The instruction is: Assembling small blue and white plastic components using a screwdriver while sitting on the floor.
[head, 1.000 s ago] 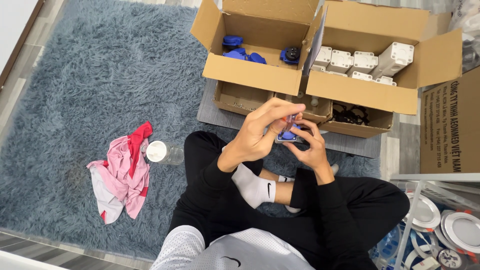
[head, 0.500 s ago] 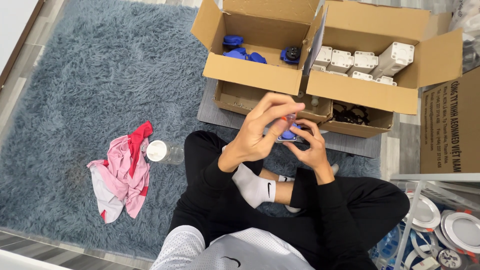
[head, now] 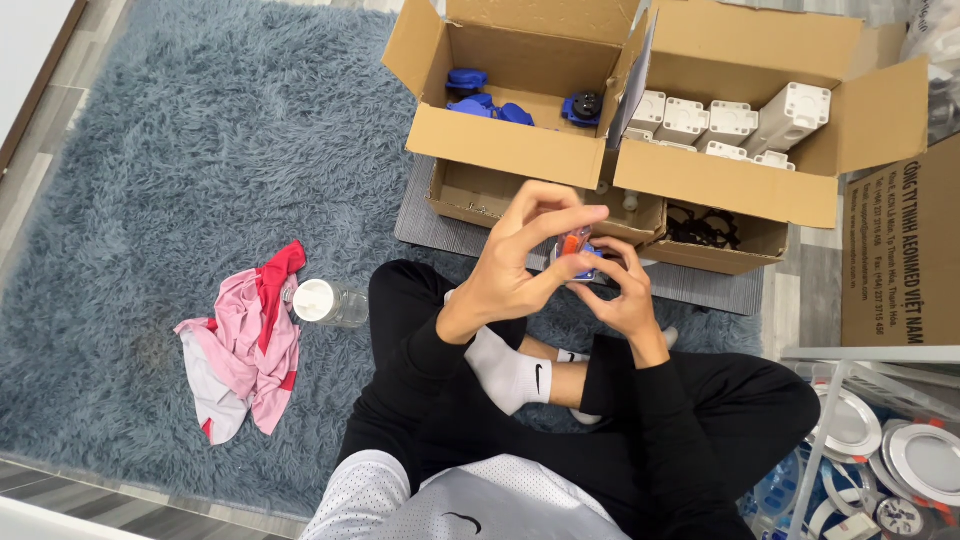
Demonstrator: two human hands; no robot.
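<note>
I sit cross-legged on a shaggy grey rug (head: 190, 150). Both hands meet in front of my knees around a small blue part with an orange piece (head: 575, 247). My left hand (head: 515, 265) pinches its top with thumb and fingers. From the other side, my right hand (head: 620, 290) cups and grips it. Most of the part is hidden by my fingers. Just beyond my hands stand open cardboard boxes.
The left open box (head: 500, 150) holds several blue parts (head: 480, 100); the right box (head: 720, 185) holds white plastic parts (head: 730, 120). Lower trays hold black rings (head: 705, 228). A pink and red cloth (head: 245, 340) and a clear bottle (head: 325, 302) lie on the rug. Round metal discs (head: 890, 440) sit at the right.
My hands have stayed in place on the part. The left fingers have shifted slightly on its top.
</note>
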